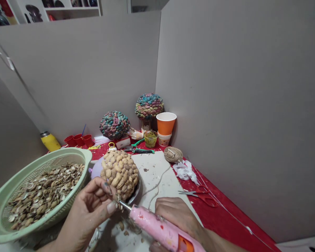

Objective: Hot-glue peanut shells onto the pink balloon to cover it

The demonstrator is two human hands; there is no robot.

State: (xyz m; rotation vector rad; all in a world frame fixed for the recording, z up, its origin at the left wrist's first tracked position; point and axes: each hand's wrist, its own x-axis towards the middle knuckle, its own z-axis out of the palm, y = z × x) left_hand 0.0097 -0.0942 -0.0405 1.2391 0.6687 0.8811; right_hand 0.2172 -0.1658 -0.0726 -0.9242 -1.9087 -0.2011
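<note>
Glue gun (157, 227), pink, one: in the right hand (174, 212), grip wrapped around its body, nozzle pointing toward the left hand (93, 206). Shell piece (118, 198), small, partly hidden: pinched in the left hand's narrow grip, at the nozzle tip. Balloon (96, 170), lilac, largely covered with peanut shells (120, 174): just beyond the left hand's fingers. Colander (88, 158), green, containing loose shells (47, 192): left of that hand.

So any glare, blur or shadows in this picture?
Head view: dim, soft light, with a faint shadow on the grey wall beside the orange cup; head view: no strong glare, only mild shine on the pink glue gun; head view: the small piece in the left hand is too unclear to identify.
</note>
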